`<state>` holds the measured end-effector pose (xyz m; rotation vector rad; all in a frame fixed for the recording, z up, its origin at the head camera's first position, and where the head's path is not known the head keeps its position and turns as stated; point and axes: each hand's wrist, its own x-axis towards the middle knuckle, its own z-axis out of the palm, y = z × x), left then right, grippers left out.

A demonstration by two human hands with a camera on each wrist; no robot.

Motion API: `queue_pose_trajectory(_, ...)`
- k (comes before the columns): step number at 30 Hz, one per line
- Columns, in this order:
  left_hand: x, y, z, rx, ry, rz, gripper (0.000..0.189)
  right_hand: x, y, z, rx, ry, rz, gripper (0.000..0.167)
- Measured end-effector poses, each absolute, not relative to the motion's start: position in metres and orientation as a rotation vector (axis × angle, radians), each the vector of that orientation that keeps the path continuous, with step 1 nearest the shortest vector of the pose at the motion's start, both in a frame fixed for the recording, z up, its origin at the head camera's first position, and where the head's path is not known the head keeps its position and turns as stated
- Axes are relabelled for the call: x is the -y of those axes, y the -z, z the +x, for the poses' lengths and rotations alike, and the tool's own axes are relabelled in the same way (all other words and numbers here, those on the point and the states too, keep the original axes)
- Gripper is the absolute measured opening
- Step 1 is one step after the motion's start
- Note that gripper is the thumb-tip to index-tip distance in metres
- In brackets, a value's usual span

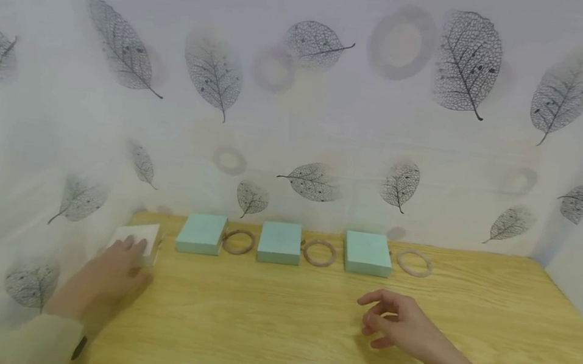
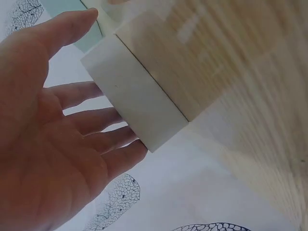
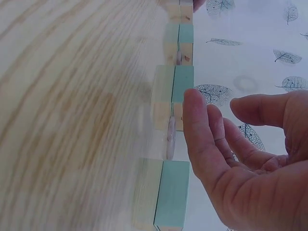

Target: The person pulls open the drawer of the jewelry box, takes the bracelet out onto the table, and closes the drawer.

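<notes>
At the far left of the table, my left hand [image 1: 113, 272] lays its fingers on top of a white box [image 1: 151, 238]. From the left wrist, the fingers reach over the white box [image 2: 137, 96], and the thumb stands apart from it. My right hand [image 1: 400, 325] hovers over the table on the right, fingers loosely bent and holding nothing. The nearest things to it are a pale green box [image 1: 367, 253] and a bangle-like ring [image 1: 414, 274]. In the right wrist view the thumb and fingers of the right hand [image 3: 269, 187] are spread apart.
Along the back edge stand two more pale green boxes, one at the left [image 1: 200, 233] and one in the middle [image 1: 280, 242]. Beside them lie a brownish ring [image 1: 237, 253] and a pinkish ring [image 1: 317, 265]. Leaf-patterned sheeting [image 1: 320, 130] surrounds the wooden table [image 1: 250, 324] behind and at both sides.
</notes>
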<state>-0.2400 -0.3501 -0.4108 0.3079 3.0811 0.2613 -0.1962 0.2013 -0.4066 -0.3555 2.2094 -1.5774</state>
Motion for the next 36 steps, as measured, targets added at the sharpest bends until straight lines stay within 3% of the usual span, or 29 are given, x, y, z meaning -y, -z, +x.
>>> queue_pose_trajectory(28, 0.297, 0.412, -0.179, -3.033, -0.230, 0.364, 0.089, -0.199, 0.409, -0.194, -2.206, 1.592, -0.356, 0.043)
queue_pose_trajectory(36, 0.277, 0.409, -0.165, -3.088, -0.179, 0.490, 0.070, -0.198, 0.410, -0.194, -2.194, 1.590, -0.357, 0.042)
